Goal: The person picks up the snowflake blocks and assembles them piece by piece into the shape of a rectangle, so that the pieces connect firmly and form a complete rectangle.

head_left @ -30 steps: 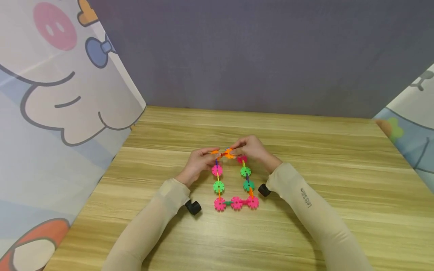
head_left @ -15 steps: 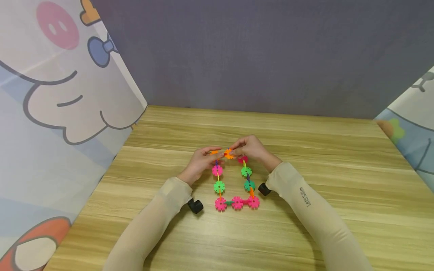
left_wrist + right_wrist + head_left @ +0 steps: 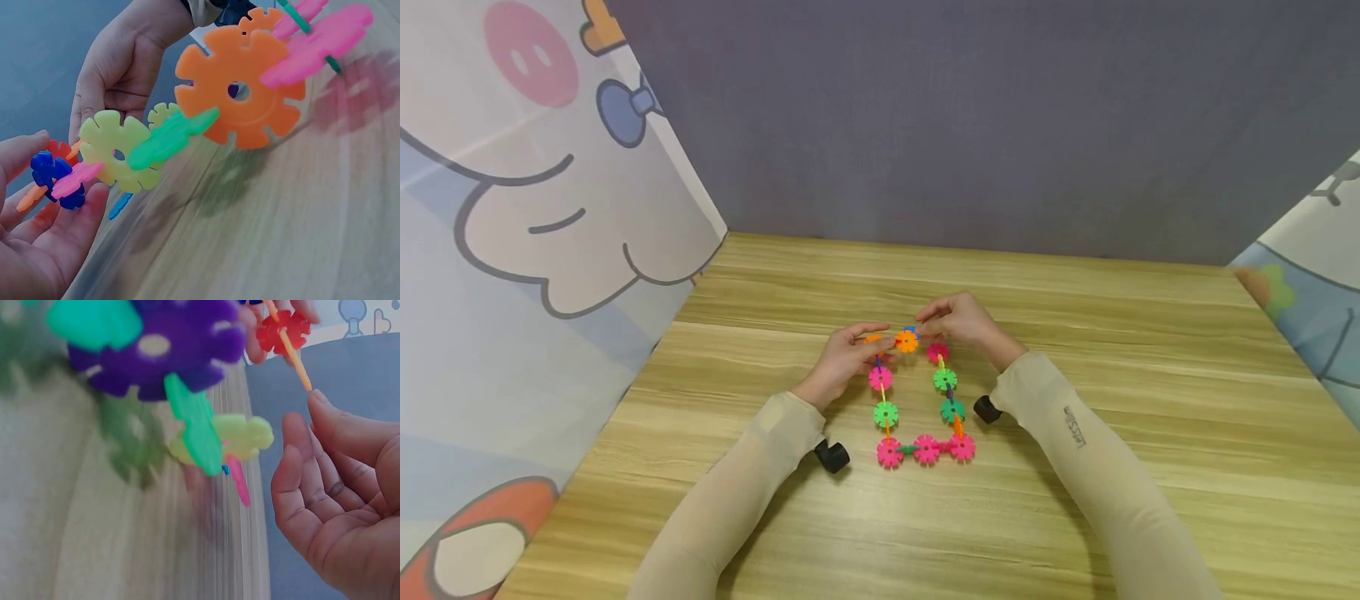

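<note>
Left hand (image 3: 844,358) pinches snowflake-disc chain (image 3: 925,450) top; right hand (image 3: 958,321) fingers relaxed beside, mid-table (image 3: 1150,350).

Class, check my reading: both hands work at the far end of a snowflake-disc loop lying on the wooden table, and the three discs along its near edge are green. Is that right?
Not quite. In the head view the three near-edge discs are pink, not green. The rest holds: left hand and right hand meet at the far end of the loop, on the wooden table.

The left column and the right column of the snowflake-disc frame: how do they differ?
The left column shows a pink disc above a green one; the right column shows pink, then two green discs. The left hand is at the left column's top, the right hand near the right one's. Both meet the pink bottom row.
</note>
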### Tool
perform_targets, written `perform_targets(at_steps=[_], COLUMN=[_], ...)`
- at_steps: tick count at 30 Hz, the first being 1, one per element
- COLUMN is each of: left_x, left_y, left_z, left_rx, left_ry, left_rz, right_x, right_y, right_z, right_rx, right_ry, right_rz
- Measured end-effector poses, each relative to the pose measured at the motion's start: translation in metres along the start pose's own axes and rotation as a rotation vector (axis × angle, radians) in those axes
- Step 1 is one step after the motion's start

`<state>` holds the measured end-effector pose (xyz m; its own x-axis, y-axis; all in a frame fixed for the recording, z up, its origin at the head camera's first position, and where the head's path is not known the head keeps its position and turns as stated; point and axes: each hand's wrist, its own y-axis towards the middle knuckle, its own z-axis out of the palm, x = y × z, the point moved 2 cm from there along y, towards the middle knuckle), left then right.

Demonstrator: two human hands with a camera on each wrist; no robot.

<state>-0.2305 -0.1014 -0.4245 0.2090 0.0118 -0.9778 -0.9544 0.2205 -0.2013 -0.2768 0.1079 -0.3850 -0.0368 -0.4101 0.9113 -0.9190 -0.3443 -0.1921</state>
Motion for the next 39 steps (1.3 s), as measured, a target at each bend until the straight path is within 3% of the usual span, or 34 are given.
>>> perform_targets(at_steps=[10, 21, 28, 39], left_x=[0.001, 0.003, 0.003, 0.005], left_y=[-0.003, -0.003, -0.005, -0.005], left_z=[-0.003, -0.004, -0.004, -0.004], left_rx=[0.005, 0.009, 0.006, 0.0], left_ry=[-0.012, -0.009, -0.014, -0.021], left_rz=[0.003, -0.002, -0.006, -0.011], right_x=[-0.003, -0.01, -0.009, -0.008], right_y=[0.01, 0.02, 0.02, 0.024], right_z=[-0.003, 0.003, 0.005, 0.01], right_rx=[-0.042, -0.055, -0.029, 0.031], right_ry=[-0.012, -0.147, -0.185, -0.355], right_rz=[-0.023, -0.039, -0.033, -0.027])
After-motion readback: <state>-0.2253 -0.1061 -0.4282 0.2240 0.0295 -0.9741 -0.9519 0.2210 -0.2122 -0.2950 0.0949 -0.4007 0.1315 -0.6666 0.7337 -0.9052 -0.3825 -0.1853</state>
